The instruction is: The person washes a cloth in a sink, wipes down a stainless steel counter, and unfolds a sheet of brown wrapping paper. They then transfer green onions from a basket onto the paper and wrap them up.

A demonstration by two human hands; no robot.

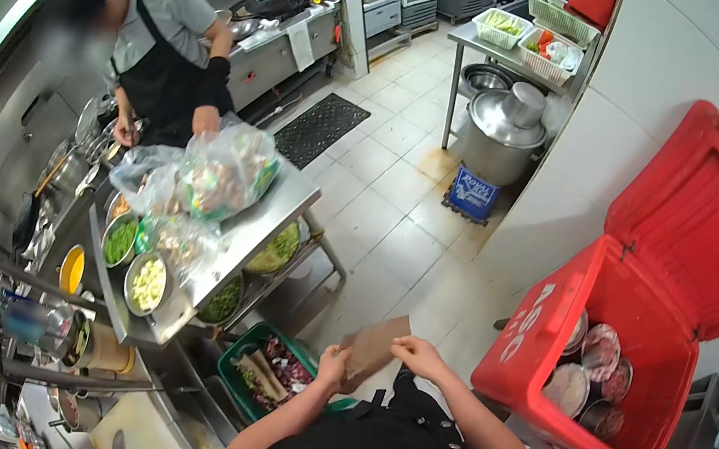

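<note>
Low in the middle of the view, my left hand [332, 367] is closed on the near left edge of a flat brown sheet [372, 353] that looks like cardboard or a paper bag. My right hand [419, 356] pinches its right side. The sheet is tilted, and I cannot tell if it is folded. Just below my left hand sits a green crate [248, 338] holding purple and pale vegetable scraps. To my right stands a red cool box [537, 344] with its lid [695, 219] raised; several metal bowls of meat [569, 390] are inside.
A co-worker [171, 57] in a black apron stands behind the steel table [226, 274], which bears plastic bags of food [228, 172] and bowls of chopped vegetables [148, 284]. A black mat [322, 130], a large pot [502, 139] and a blue crate [472, 195] stand farther along the tiled floor.
</note>
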